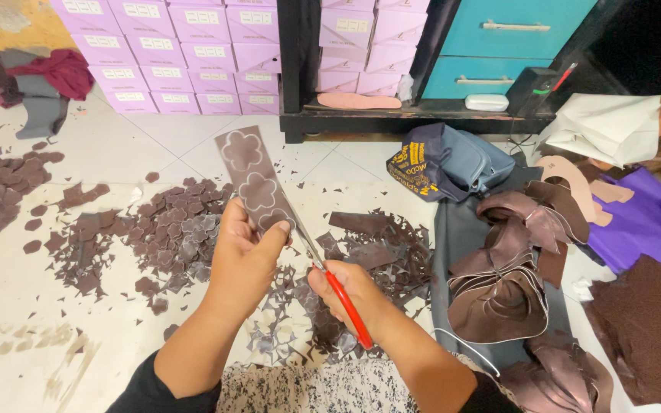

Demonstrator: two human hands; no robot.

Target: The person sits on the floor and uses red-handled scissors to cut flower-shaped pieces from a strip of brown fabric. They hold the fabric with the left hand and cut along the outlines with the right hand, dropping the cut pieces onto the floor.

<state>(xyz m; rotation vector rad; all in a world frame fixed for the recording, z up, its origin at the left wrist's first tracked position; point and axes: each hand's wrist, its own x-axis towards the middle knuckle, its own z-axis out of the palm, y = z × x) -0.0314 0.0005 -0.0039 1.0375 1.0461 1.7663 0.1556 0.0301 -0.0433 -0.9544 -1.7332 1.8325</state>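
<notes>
your left hand [242,248] pinches the lower end of the brown strip [254,180] at centre frame; its long axis runs up and left, flower outlines facing you. your right hand [346,294], lower right of it, is closed in the red-handled scissors [330,279], blades pointing up-left at the strip's right edge, just beside your left thumb.

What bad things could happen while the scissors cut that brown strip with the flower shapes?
The left hand pinches the brown strip right beside the blades of the red-handled scissors, so its thumb could get nicked. The right hand cuts close to a stamped flower outline, so a slip might slice into the shape. Finished flower pieces lie mixed with scraps on the tiled floor and might get lost.
</notes>
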